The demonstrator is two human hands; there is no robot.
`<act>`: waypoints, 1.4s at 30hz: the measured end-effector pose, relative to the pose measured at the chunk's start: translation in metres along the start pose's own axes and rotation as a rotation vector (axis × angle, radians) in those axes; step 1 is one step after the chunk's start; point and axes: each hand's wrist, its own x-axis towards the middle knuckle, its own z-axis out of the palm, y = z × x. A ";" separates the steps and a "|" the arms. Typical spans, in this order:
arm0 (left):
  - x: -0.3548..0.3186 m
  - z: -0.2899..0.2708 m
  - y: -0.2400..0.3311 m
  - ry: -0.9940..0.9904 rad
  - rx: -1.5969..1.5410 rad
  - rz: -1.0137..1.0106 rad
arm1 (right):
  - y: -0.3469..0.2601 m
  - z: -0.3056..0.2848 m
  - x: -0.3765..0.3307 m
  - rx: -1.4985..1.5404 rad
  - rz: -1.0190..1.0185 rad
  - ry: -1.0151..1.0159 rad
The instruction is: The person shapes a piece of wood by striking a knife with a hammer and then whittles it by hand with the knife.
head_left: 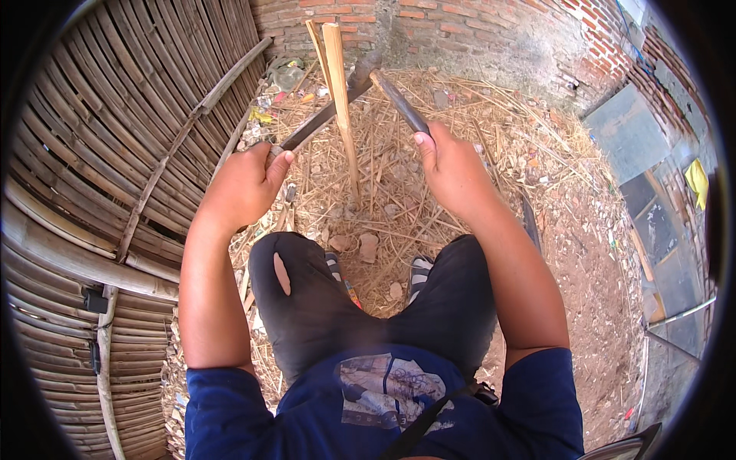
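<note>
My left hand point(244, 184) is closed round the handle of a machete point(309, 128), its dark blade slanting up to the right. A pale upright length of wood point(342, 100) stands on the ground ahead of me, split at the top into two strips. The blade crosses behind the nearer strip and seems to sit in the split. My right hand point(456, 172) grips a hammer point(402, 103) by its dark handle. The hammer's head is at the far end of the blade; whether they touch I cannot tell.
Wood splinters and straw point(429, 100) litter the dirt floor. A bamboo-slat wall point(146, 123) rises on the left, a brick wall point(475, 31) at the back. Grey sheets point(629, 126) lean at the right. A dark curved strip point(530, 222) lies beside my right knee.
</note>
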 end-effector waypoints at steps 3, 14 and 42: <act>-0.001 -0.002 -0.004 -0.006 0.001 -0.012 | -0.004 -0.006 0.007 -0.037 -0.050 0.016; -0.005 0.003 -0.013 0.014 -0.002 -0.002 | -0.016 -0.050 0.009 0.578 -0.201 0.444; 0.003 0.034 -0.001 0.030 -0.053 -0.029 | 0.026 0.034 -0.011 0.011 0.106 -0.097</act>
